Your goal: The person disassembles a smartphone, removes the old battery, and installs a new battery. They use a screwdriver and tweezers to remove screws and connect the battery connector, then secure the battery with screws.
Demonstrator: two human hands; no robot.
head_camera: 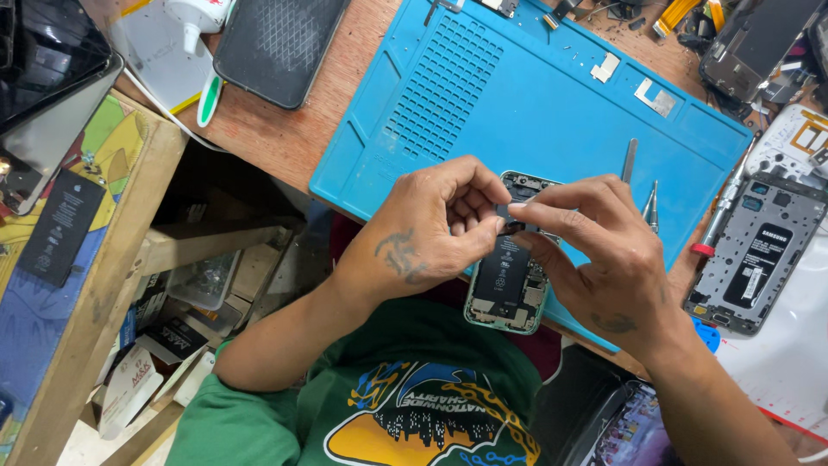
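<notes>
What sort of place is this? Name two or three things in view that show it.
Most likely a phone repair bench. An opened phone lies on a blue work mat, tweezers rest beside it, and another stripped phone sits to one side.

Opened phone (507,289) on near edge of work mat (535,103), mat on tabletop (285,138). Tweezers (651,205) on mat right of phone. Second opened phone (759,255) further right, off mat. Phone case (276,43) left of mat.
</notes>
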